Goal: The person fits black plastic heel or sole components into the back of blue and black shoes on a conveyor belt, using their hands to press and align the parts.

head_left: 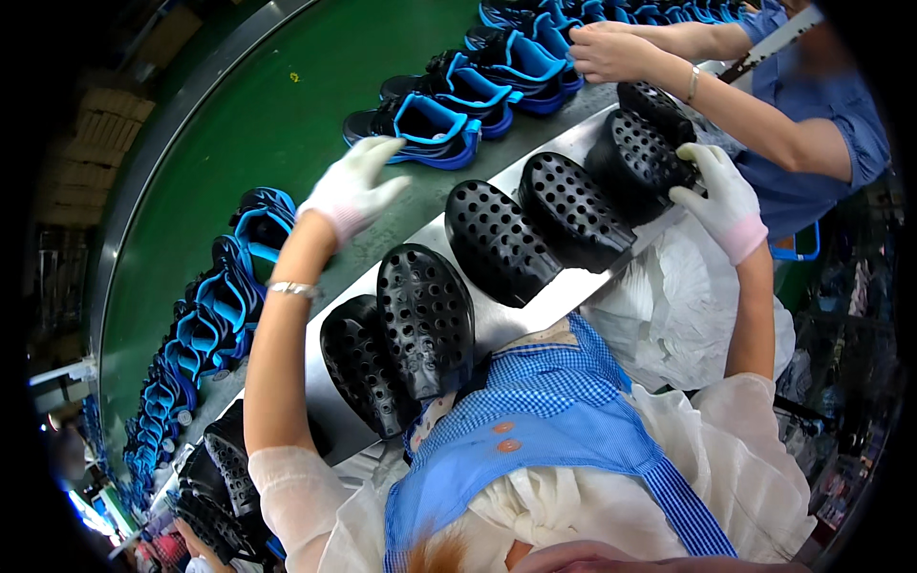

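Observation:
My left hand (355, 186), in a white glove with a pink cuff, is held over the green surface with thumb and fingers spread. It holds nothing and is nearest a black and bright-blue shoe (435, 124). At the right, my gloved right hand (721, 196) has thumb and fingers on either side of the end of a black perforated shoe-shaped form (635, 153). Other such forms lie along the metal ledge (521, 320) before me, among them a form in the middle (492, 229) and a form nearer my left arm (425, 310).
Curved lines of black and blue shoes (205, 320) stand on the green surface (229, 134). Another person's hands (607, 53) are at the shoes, upper right. Crumpled white sheeting (673, 306) hangs beside the ledge. More black forms (224, 458) sit at lower left.

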Available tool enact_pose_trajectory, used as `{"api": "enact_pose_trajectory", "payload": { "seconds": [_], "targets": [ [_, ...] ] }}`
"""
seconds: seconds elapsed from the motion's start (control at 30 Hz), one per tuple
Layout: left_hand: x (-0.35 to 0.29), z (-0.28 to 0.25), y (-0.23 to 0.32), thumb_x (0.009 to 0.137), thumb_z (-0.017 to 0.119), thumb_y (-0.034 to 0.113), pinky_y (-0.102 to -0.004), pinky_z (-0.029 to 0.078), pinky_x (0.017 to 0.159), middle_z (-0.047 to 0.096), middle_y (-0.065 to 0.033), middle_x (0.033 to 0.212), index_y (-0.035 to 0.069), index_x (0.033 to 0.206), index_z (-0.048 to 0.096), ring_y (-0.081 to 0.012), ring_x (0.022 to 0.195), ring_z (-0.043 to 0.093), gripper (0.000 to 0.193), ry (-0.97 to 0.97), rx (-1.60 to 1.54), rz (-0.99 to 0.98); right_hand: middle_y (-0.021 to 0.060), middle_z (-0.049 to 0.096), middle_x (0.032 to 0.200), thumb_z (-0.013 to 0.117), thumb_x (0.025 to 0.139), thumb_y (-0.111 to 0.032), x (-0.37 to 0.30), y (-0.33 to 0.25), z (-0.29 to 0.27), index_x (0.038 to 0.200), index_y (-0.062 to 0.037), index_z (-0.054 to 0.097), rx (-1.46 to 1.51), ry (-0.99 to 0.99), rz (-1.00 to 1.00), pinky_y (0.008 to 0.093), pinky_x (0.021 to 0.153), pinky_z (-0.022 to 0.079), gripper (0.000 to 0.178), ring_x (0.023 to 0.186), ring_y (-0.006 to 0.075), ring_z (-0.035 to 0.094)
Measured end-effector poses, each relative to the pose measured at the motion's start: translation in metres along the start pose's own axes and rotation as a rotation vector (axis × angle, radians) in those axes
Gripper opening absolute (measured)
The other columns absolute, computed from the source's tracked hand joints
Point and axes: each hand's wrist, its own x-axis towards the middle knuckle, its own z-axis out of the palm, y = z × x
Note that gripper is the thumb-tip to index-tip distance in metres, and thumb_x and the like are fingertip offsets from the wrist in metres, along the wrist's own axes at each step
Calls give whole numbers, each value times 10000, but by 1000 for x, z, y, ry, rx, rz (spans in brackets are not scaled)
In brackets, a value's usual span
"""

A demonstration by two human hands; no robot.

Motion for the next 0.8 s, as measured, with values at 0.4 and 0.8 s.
{"api": "enact_pose_trajectory", "payload": {
  "seconds": [0.4,0.8],
  "targets": [
    [45,37,-26,775,663,392,-384,457,816,567,-169,917,34,861,632,-327,900,560,370,-160,79,-160,88,534,922,731,636,-93,19,13,-8,1004,-40,541,40,-107,-125,312,726,477,418,777,230,560],
    [-38,20,-79,789,658,334,-340,460,902,568,-174,1140,22,1170,593,-302,993,587,497,50,96,-136,94,546,964,764,623,-105,5,-70,-42,985,-22,534,55,95,-338,309,752,475,437,830,220,564]
  ]
}}
